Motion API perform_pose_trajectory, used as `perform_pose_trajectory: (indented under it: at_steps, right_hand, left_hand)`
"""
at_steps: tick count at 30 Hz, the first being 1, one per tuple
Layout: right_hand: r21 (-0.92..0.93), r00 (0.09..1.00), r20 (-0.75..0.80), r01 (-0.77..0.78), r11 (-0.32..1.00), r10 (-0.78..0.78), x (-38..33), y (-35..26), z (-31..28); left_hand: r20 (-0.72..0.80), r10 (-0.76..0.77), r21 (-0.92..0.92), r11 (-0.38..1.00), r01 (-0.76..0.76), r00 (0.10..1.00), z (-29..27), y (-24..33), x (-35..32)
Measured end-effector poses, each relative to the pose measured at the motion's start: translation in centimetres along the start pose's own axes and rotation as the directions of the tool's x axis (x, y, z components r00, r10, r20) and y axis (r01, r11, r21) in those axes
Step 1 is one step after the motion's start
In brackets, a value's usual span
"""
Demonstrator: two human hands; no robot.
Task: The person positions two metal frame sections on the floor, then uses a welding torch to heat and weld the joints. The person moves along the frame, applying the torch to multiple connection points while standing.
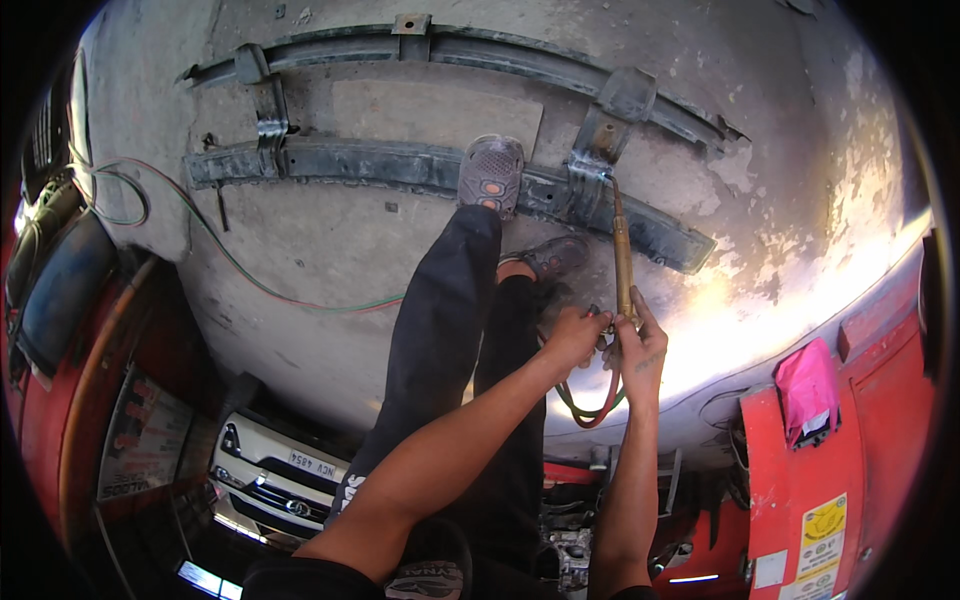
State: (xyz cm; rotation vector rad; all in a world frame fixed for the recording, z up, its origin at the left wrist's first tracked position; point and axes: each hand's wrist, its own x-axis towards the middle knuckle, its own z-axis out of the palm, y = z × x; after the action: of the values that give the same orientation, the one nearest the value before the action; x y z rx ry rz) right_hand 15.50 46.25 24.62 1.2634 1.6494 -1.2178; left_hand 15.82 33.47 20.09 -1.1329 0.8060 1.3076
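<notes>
A brass gas torch is gripped in my right hand, its thin tip pointing away from me at a bent metal bracket. A bluish-white glow shows on the bracket beside the tip; whether it is a flame I cannot tell. My left hand is closed next to the torch's rear end, around something small and dark that I cannot make out. The bracket joins two long, curved metal bars on the floor, the nearer bar and the farther bar. My shoe rests on the nearer bar.
Red and green hoses loop below the torch; a hose run crosses the concrete floor to the left. A second bracket joins the bars at left. A white car front and a red cabinet with a pink cloth stand nearer me.
</notes>
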Motion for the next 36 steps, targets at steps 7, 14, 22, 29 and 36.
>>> perform_pose_trajectory:
  at_steps: [7, 14, 22, 29, 36]
  right_hand:
    - [0.007, 1.000, 0.013, 0.007, 1.000, -0.007, -0.02, -0.05, -0.01]
    - [-0.004, 1.000, 0.029, 0.006, 1.000, -0.006, 0.07, -0.23, -0.10]
    - [-0.022, 1.000, 0.026, -0.005, 1.000, 0.006, 0.16, -0.34, -0.13]
    - [-0.052, 0.999, 0.036, 0.025, 0.998, -0.024, 0.35, -0.27, -0.19]
    - [-0.060, 0.998, 0.066, 0.028, 0.998, -0.024, 0.34, -0.72, -0.20]
  left_hand:
    - [0.002, -0.011, 0.013, 1.000, 0.011, 1.000, -0.05, 0.04, 0.01]
    - [-0.002, -0.005, 0.007, 1.000, 0.005, 1.000, 0.04, 0.21, -0.15]
    - [0.005, 0.006, 0.003, 1.000, -0.006, 1.000, -0.11, 0.16, 0.00]
    - [-0.003, 0.019, 0.015, 1.000, -0.019, 1.000, -0.07, 0.52, -0.22]
    - [-0.024, 0.031, 0.018, 0.999, -0.031, 0.999, 0.04, 0.66, -0.27]
